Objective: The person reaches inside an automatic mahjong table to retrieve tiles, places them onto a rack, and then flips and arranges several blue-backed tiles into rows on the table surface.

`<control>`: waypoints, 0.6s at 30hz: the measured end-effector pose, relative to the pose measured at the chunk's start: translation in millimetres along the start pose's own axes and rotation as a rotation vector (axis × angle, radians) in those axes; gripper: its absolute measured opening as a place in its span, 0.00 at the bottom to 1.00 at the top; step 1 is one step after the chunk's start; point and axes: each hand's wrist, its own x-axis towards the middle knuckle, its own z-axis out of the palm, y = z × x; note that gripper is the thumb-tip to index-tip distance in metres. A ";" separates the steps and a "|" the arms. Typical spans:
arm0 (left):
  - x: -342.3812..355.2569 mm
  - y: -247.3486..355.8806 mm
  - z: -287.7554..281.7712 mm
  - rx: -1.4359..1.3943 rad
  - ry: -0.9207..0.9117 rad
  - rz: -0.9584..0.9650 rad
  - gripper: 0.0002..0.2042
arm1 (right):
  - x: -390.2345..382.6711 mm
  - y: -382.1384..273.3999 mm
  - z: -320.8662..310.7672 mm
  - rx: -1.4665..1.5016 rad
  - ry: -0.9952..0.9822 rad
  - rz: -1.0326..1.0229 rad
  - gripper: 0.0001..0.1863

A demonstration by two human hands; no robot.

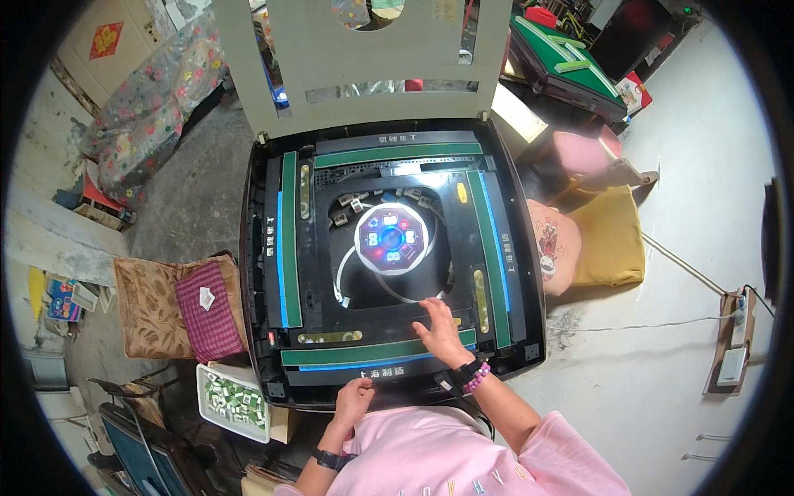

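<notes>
An automatic mahjong table (331, 322) stands before me with its top raised, its black inner frame and green-and-blue side strips exposed. In the middle opening sits a lit round control unit (391, 239), with a white cable (341, 275) curving beside it. My right hand (440, 333) is over the near side of the inner frame, fingers apart, holding nothing I can see. At the table's near edge, my left hand (354, 399) has its fingers curled together beside the dark outer strip (393, 369); whatever they may grip is hidden.
The raised pale tabletop panel (364, 58) stands along the far side. A white tray of green-and-white tiles (234, 403) is at lower left, below a cushioned chair (149, 306). Chairs, one with a yellow cover (608, 240), stand right; another green-topped table (566, 66) is far right.
</notes>
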 end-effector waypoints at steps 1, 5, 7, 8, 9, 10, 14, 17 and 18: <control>-2.9 -3.9 0.9 0.001 0.003 -0.003 0.14 | 0.5 -1.3 2.3 -0.013 0.003 -0.026 0.27; -11.3 -13.7 1.8 0.022 -0.017 -0.014 0.14 | 11.6 -7.8 7.8 -0.036 -0.018 -0.104 0.27; -14.4 -19.7 2.2 0.000 -0.036 -0.035 0.15 | 25.3 -9.5 13.0 -0.100 -0.008 -0.201 0.28; -15.7 -19.7 1.0 0.000 -0.031 -0.040 0.15 | 33.7 -12.3 14.9 -0.096 -0.013 -0.204 0.28; -16.4 -19.2 -0.5 0.017 -0.042 -0.056 0.15 | 43.4 -16.6 17.5 -0.120 0.002 -0.255 0.29; -18.3 -21.8 -1.8 0.031 -0.052 -0.080 0.16 | 52.8 -21.4 23.4 -0.141 0.010 -0.305 0.30; -21.0 -25.9 -4.4 0.005 -0.038 -0.094 0.16 | 86.7 -40.9 36.3 -0.273 -0.053 -0.349 0.31; -20.6 -26.5 -5.2 -0.018 -0.026 -0.101 0.16 | 104.4 -38.7 46.8 -0.365 -0.059 -0.342 0.32; -20.5 -28.4 -4.9 -0.009 -0.027 -0.102 0.16 | 109.0 -38.8 48.4 -0.419 -0.073 -0.318 0.32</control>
